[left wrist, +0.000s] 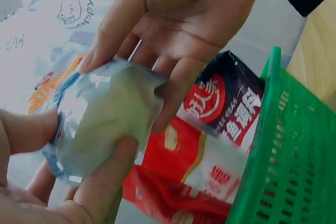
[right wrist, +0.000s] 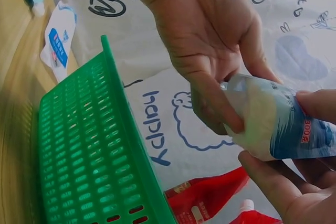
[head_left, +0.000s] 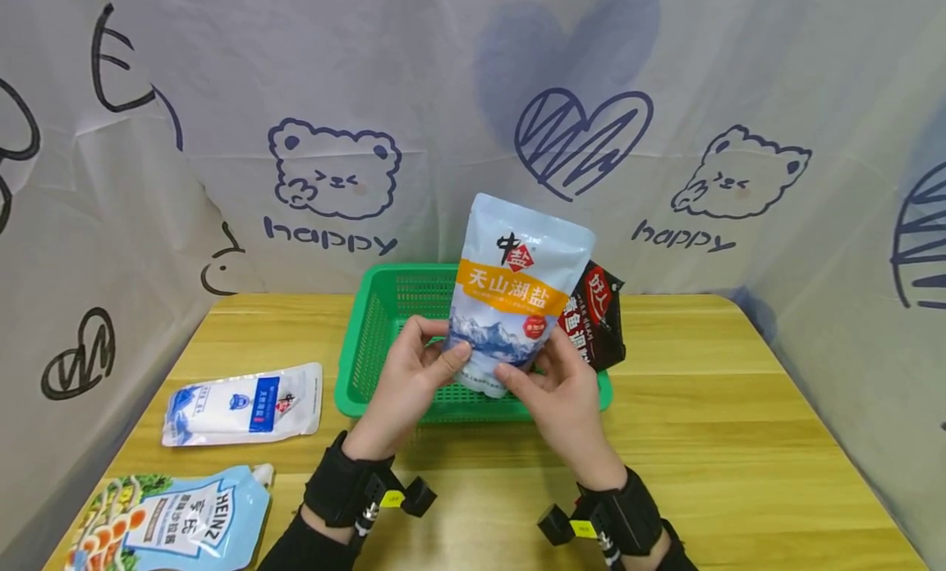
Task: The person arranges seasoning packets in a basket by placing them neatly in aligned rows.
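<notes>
Over the green plastic basket [head_left: 351,341], both hands hold up a pale blue pouch of salt [head_left: 510,296] with an orange band and a mountain picture. Its printed front faces the head camera, and it tilts slightly to the right. My left hand [head_left: 406,374] grips the pouch's lower left edge with the thumb in front. Low on the other side, my right hand [head_left: 569,402] pinches it the same way. In the left wrist view, the pouch's base [left wrist: 105,114] bulges between the fingers. Most fingertips behind it are hidden in the head view.
A black seasoning packet [head_left: 602,320] leans at the basket's right end, with a red packet [left wrist: 173,153] beside it. Left on the wooden table [head_left: 709,439] lie a white and blue salt bag [head_left: 244,404] and a light blue Heinz pouch [head_left: 185,518]. A printed cloth [head_left: 458,86] hangs behind.
</notes>
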Available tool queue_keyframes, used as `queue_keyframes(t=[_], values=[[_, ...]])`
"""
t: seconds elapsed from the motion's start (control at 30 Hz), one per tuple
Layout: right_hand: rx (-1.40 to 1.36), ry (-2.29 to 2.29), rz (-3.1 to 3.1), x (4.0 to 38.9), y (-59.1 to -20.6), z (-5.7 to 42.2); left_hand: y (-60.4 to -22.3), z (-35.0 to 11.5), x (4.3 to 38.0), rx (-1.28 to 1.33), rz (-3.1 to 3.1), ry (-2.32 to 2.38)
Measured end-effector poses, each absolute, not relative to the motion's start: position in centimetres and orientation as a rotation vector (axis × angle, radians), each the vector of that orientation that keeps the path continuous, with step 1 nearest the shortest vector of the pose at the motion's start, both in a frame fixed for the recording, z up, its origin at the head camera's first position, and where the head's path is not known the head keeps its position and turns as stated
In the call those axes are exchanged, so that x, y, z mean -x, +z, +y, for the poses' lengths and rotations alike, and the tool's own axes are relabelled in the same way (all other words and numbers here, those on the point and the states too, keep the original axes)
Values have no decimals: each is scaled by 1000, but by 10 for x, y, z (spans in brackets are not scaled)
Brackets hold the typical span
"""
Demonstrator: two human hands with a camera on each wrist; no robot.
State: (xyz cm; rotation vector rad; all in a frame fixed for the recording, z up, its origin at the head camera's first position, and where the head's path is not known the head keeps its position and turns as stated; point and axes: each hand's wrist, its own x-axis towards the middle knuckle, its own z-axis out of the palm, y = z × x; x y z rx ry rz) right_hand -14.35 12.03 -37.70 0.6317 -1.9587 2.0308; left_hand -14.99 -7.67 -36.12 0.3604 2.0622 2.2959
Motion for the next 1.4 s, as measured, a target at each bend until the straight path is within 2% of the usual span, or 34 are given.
queue_keyframes(t=[0.37,0.8,1.23,1.4], values=[[-670,2026,-2051,143,-375,130,-354,-102,154,-599,2325,2186],[-931,2001,-2384,144,-379,126,-332,-149,145,-640,2482,2196],[-1090,1795,-2597,145,-384,122,-323,-158,131,-771,2969,1533],[-1134,1756,-2587,146,-387,119,-322,-155,129,-968,3034,1438]])
